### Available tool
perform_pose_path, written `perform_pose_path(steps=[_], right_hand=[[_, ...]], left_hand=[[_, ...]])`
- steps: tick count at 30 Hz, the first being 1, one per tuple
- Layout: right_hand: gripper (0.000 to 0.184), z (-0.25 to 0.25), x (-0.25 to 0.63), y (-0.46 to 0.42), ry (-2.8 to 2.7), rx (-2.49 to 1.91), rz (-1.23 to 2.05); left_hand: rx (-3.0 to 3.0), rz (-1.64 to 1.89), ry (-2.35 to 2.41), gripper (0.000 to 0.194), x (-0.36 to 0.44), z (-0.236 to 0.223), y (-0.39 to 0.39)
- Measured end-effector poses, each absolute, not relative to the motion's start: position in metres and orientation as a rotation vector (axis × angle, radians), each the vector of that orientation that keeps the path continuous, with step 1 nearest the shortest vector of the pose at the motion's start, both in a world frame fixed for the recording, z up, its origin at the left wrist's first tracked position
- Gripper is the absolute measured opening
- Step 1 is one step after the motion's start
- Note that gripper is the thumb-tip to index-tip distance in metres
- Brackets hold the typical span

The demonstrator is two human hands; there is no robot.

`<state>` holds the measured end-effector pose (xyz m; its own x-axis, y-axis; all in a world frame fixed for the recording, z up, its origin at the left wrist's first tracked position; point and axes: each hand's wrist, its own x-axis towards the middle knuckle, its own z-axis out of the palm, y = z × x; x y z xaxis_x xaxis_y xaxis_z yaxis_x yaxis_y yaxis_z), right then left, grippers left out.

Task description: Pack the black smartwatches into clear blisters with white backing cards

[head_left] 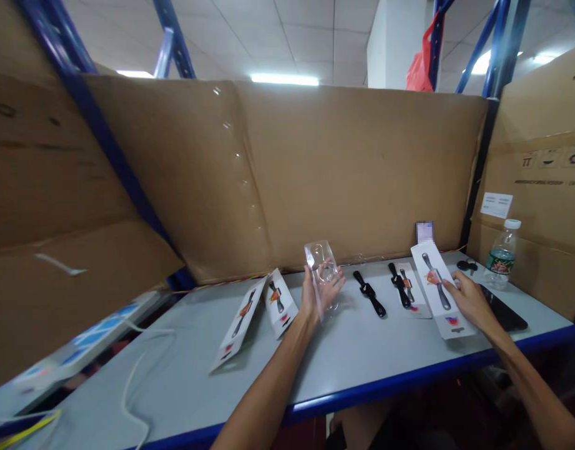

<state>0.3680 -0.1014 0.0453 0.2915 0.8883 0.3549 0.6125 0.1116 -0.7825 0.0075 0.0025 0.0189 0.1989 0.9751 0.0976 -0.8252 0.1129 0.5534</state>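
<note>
My left hand (pixel 310 297) holds a clear plastic blister shell (pixel 319 256) upright above the table, its fingers showing through and behind the plastic. In my right hand (pixel 468 299) is a white printed card (pixel 449 322), pinched along its right edge and tilted. The card pictures a two-handled tool. Between my hands lies a black two-handled tool (pixel 369 294), which looks like a spokeshave. A second black spokeshave (pixel 399 285) rests partly on another printed card (pixel 421 306). Left of my left hand, two more printed cards (pixel 238 325) (pixel 280 303) lean on the grey tabletop.
A water bottle (pixel 500 256), keys (pixel 466 266) and a black phone (pixel 505 309) are at the right. Cardboard walls (pixel 362 175) enclose the table (pixel 189 362). A power strip (pixel 95 337) and white cable (pixel 125 394) lie at the left.
</note>
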Motion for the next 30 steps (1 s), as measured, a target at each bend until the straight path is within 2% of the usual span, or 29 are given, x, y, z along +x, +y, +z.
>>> perform_pose_path(steps=[3, 5, 9, 15, 30], right_hand=[[0.045, 0.054, 0.331, -0.149, -1.369, -1.328, 0.956], [0.047, 0.048, 0.301, -0.177, -1.336, -1.187, 1.279], [0.048, 0.015, 0.256, -0.211, -1.316, -0.97, 1.638], [0.053, -0.014, 0.23, -0.215, -1.315, -0.876, 1.737], [0.055, -0.016, 0.199, -0.212, -1.21, -1.053, 1.547]], left_hand=[[0.5, 1.389, 0.324, 0.064, 0.007, 0.019, 0.004], [0.47, 1.404, 0.332, 0.063, 0.007, 0.019, 0.004], [0.467, 1.403, 0.316, 0.058, 0.008, 0.023, 0.001], [0.497, 1.388, 0.285, 0.055, 0.01, 0.028, -0.007], [0.4, 1.352, 0.312, 0.054, 0.01, 0.033, -0.009]])
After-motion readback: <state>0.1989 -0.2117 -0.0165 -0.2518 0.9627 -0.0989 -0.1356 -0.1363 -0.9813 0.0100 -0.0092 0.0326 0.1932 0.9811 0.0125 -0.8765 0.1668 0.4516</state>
